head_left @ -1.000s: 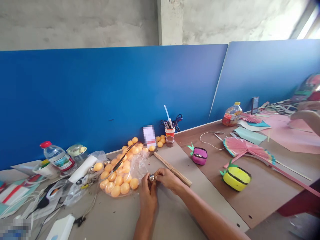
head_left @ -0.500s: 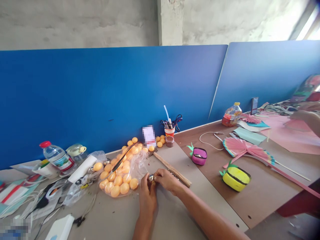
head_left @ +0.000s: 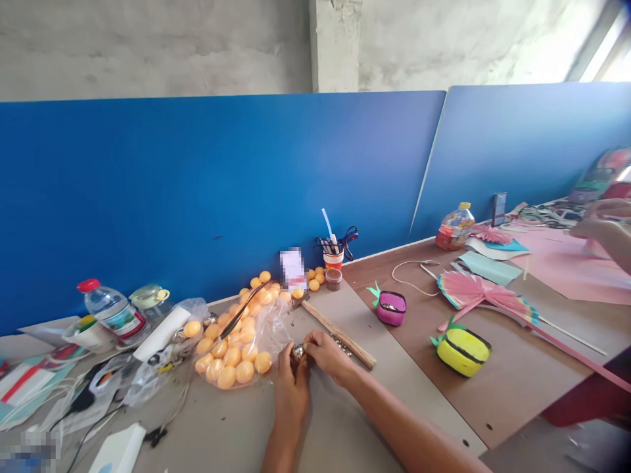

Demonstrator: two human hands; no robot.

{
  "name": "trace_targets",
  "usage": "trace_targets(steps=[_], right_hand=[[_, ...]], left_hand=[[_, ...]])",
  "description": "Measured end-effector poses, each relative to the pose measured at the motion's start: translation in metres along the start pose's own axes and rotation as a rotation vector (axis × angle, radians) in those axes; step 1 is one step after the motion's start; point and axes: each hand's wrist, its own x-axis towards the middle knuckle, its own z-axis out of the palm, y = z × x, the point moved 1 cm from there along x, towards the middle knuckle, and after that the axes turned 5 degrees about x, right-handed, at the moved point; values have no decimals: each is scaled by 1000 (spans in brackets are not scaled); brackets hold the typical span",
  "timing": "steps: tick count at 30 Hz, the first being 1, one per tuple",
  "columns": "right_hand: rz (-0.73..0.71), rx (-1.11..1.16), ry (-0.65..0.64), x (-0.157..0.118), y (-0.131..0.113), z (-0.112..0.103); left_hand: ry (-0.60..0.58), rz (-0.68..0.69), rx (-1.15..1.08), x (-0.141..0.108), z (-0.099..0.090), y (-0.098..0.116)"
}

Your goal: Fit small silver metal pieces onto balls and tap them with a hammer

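A small shiny metallic ball (head_left: 298, 352) sits between my two hands, just right of a clear bag of orange balls (head_left: 233, 358). My left hand (head_left: 290, 381) grips it from the left with thumb and fingers. From the right, my right hand (head_left: 323, 351) pinches at its edge; whether it also holds some smaller piece is too small to tell. Beyond my right hand lies a bundle of thin brown sticks (head_left: 340, 334), with small shiny pieces (head_left: 342, 346) beside it, partly hidden by the hand.
Purple (head_left: 392, 307) and yellow (head_left: 463, 351) pouches and a pink paper fan (head_left: 486, 295) lie to the right. A cup of pens (head_left: 333, 258) stands behind. Bottle (head_left: 116, 312), cables and a white box (head_left: 118, 450) are left. Another person's hand (head_left: 604, 223) is far right.
My hands stay nearly in place around the metallic ball, with only slight finger movement. The view has shifted slightly. The other person's hand at far right has changed position.
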Motion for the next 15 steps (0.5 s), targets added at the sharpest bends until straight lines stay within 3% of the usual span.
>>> trace_targets(steps=[4, 6, 11, 15], right_hand=[[-23, 102, -62, 6, -4, -6], [-78, 41, -35, 9, -10, -18], [-151, -643, 69, 14, -21, -55], [-93, -1019, -19, 12, -19, -63]], left_hand=[[-18, -82, -82, 2, -1, 3], [4, -113, -144, 4, -1, 3], [13, -206, -284, 10, -1, 0], [18, -236, -367, 12, 0, 0]])
